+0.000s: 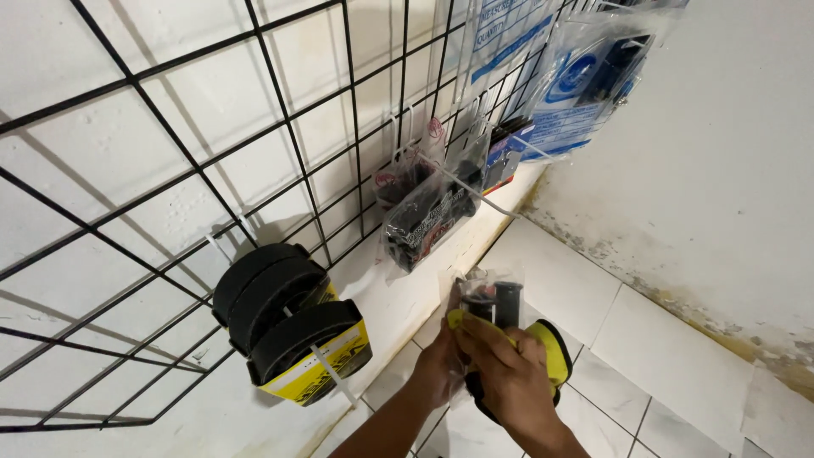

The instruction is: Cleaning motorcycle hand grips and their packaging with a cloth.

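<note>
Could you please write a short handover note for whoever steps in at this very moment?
Left hand: gripping the lower edge of a clear plastic packet with black parts inside.
Right hand: closed over the same packet and a black and yellow packaged item behind it.
Both are held low, in front of the tiled floor, below the wire grid.
Already hanging on the grid's hooks: black rubber parts with yellow labels, bagged black parts, blue and white packets.
The held packet is not yet on a hook.
</note>
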